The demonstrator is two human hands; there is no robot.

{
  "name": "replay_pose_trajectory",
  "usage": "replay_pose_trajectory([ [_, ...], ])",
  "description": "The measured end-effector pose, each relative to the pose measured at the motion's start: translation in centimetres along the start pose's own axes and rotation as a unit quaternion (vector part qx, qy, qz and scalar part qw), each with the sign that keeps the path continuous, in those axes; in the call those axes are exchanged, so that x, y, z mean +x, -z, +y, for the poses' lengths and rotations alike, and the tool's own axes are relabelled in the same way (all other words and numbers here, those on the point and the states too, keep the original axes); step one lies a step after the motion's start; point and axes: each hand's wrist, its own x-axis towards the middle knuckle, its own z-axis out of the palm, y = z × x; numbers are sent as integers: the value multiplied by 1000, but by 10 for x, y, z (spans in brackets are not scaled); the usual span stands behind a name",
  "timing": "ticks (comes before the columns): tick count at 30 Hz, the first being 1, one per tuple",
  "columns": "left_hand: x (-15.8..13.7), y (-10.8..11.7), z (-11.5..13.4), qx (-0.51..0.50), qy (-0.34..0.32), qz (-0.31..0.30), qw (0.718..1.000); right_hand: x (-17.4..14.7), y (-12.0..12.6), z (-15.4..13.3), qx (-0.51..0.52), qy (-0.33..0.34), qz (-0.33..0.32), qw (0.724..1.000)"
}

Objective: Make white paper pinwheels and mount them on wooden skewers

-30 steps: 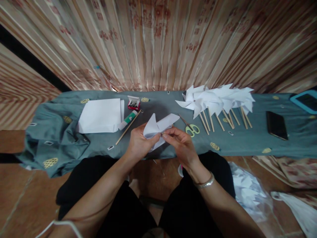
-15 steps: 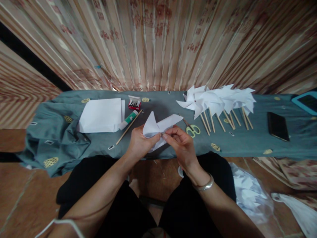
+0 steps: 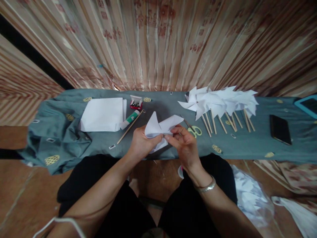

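A white paper pinwheel (image 3: pixel 158 127), its blades folded in, is held between my two hands above the cloth-covered table. My left hand (image 3: pixel 141 142) grips it from the left, thumb pressed near the centre. With thumb and fingers pinched at that same centre, my right hand (image 3: pixel 185 142) closes on it from the right; any pin there is too small to make out. Just right of the right hand lie green-handled scissors (image 3: pixel 194 130). Left of the left hand are a wooden stick (image 3: pixel 130 127), a green-and-white glue tube (image 3: pixel 130 119) and a small red box of pins (image 3: pixel 136 103).
A stack of white paper (image 3: pixel 102 114) lies on the left of the green cloth (image 3: pixel 250 145). Several pinwheels on sticks (image 3: pixel 218 102) overlap at the back right. Further right are a black phone (image 3: pixel 280 129) and a blue-edged device (image 3: pixel 308 105). A plastic bag (image 3: pixel 252 195) sits on the floor.
The view has shifted slightly, so things on the table sit a little further right. Both hands keep nearly the same hold on the pinwheel.
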Motion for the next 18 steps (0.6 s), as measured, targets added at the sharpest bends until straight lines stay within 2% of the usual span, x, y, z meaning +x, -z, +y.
replay_pose_trajectory([
  [10, 0, -2, -1, 17, -16, 7, 1000, 2, -1, 3, 25, -33, 26, 999],
  [18, 1, -2, -3, -1, -22, 1, 1000, 4, -1, 6, 25, -28, 33, 999],
])
